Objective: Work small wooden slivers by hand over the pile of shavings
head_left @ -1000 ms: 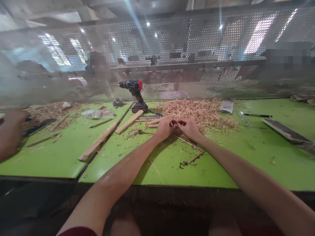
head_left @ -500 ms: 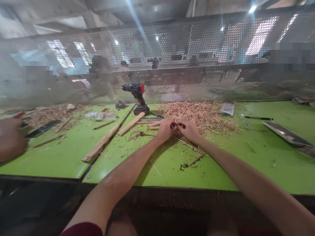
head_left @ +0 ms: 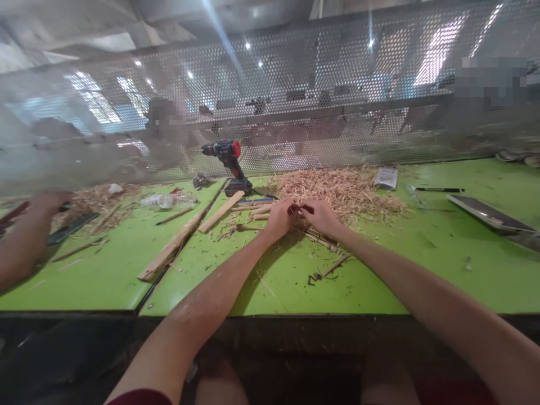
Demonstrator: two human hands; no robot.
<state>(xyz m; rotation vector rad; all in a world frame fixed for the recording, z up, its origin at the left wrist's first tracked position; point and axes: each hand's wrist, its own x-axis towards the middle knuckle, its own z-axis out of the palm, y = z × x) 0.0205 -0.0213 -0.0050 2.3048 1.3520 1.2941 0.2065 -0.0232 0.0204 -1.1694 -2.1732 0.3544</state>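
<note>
Since the earlier frame both hands have stayed together at mid-bench. The left hand (head_left: pixel 279 216) and right hand (head_left: pixel 321 215) pinch one small dark red piece (head_left: pixel 294 209) between them, near one shavings pile (head_left: pixel 341 191). One drill (head_left: pixel 230 163) stands far left; two wooden slats (head_left: pixel 185 236) lie beside it on the green bench (head_left: pixel 422 264).

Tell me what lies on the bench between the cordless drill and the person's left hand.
In the head view, between the cordless drill and the left hand lie a blue-striped flat piece and short wood sticks on the green bench.
</note>
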